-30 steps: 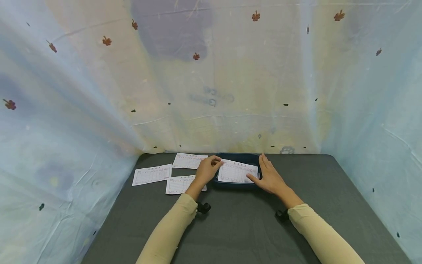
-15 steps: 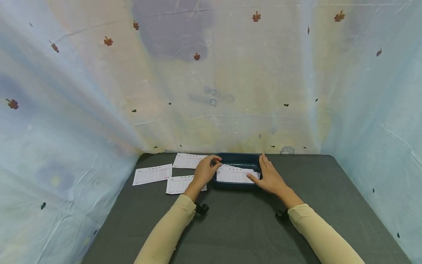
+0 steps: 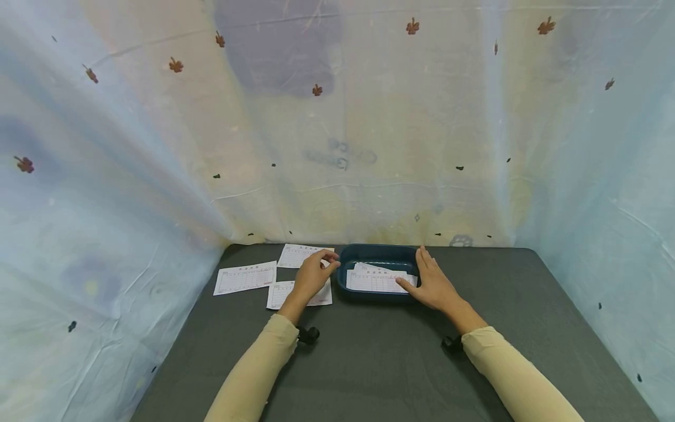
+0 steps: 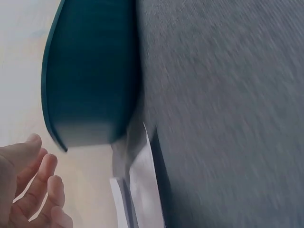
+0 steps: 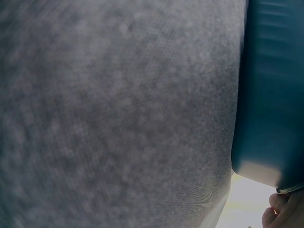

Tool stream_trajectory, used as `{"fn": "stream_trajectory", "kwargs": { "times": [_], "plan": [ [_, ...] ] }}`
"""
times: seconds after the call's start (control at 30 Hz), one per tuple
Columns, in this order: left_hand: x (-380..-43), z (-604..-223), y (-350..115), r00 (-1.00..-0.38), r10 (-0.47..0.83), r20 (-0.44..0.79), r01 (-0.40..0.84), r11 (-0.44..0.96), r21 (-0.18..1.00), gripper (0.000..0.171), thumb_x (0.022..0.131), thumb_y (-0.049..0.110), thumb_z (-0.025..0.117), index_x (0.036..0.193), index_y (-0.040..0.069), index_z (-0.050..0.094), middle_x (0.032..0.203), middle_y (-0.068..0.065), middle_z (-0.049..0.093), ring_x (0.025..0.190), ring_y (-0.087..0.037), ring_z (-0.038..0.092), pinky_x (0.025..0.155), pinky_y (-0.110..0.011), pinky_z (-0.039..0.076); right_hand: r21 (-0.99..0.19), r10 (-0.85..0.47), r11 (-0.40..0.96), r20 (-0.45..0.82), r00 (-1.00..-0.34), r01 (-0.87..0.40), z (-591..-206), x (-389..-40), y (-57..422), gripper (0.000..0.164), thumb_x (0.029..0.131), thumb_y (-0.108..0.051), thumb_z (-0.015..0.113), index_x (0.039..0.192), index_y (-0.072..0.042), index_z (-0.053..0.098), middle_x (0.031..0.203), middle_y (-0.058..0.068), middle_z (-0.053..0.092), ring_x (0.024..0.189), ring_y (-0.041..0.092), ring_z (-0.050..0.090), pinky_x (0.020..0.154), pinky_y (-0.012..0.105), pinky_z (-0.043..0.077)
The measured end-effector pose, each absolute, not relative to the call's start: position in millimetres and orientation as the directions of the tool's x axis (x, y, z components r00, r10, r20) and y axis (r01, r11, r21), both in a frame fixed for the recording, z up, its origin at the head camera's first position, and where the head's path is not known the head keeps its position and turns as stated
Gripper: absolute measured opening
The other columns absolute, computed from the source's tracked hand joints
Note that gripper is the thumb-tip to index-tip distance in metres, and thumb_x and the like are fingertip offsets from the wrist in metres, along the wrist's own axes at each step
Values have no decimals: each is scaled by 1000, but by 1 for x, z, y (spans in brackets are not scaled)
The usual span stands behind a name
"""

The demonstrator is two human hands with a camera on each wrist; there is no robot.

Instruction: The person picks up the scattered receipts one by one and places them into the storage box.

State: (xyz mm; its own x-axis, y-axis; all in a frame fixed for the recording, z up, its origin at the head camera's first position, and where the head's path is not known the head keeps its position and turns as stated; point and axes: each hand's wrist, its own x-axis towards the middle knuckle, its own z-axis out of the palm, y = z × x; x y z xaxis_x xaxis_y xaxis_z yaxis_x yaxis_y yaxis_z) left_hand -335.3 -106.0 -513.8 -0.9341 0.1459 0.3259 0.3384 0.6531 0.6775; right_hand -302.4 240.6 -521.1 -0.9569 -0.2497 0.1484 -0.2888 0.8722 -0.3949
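Observation:
My left hand (image 3: 313, 274) hovers over the paper slips just left of the blue bin (image 3: 377, 298), fingers loosely bent and nothing between them. In the left wrist view, the fingers (image 4: 50, 192) hang apart from the bin's end wall. Beneath that hand lies a printed form slip (image 3: 319, 298); another form slip (image 3: 295, 256) is behind it, and a third form slip (image 3: 231, 281) sits farther left. My right hand (image 3: 435, 286) rests at the bin's right end, fingers extended along the rim and thumb reaching over the slips inside. Several printed slips (image 3: 373, 282) lie stacked in the bin's front half.
A dark grey cloth-covered table (image 3: 379, 363) spreads under everything. A patterned pale curtain (image 3: 379, 146) hangs right behind the bin and along both sides. Black wrist straps (image 3: 308, 335) show at both cuffs.
The upper slip has dropped flat into the bin beside the others. My left hand has let go of it and moved left, off the bin. My right hand has stayed put.

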Motion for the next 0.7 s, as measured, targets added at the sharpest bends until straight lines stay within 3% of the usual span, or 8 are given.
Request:
{"fn": "stream_trajectory", "kwargs": {
  "times": [0.33,0.7],
  "plan": [
    [-332,-520,-144,-960,119,255,263,699,665,23,101,27,78,121,14,77,108,-2,75,87,-19,66,75,-40,54,-385,-249,877,148,-957,-288,-522,-303,241,113,102,-69,58,168,9,10,178,25,-1,163,49,10,130,64,16],
    [-327,-523,-190,-978,141,153,207,730,652,32,101,24,78,128,9,74,118,-9,71,94,-24,63,82,-46,54,-388,-250,875,151,-956,-290,-522,-302,241,113,102,-69,58,168,9,10,178,25,-1,163,48,11,130,64,16]
  ]
}}
